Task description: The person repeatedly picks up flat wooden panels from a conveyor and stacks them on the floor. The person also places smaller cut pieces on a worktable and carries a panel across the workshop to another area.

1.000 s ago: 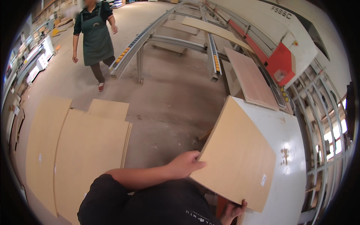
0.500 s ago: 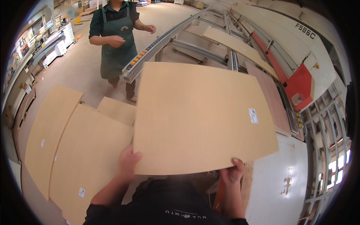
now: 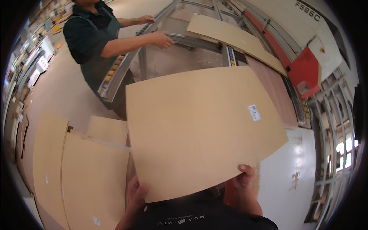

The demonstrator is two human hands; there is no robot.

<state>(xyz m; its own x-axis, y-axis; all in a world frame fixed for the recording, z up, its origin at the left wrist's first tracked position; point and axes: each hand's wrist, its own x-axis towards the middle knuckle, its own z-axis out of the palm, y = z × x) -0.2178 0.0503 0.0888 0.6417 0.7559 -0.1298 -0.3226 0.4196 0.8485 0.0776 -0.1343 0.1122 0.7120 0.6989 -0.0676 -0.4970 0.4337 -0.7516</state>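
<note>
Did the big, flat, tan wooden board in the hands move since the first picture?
Yes: judged against the smooth white tabletop, the tan board has moved left, nearer the flat tan panels.

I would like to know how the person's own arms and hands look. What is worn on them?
The left hand and right hand wear no gloves, and no watch shows. The visible forearms are uncovered. The top is black, with a small pale print on it.
</note>
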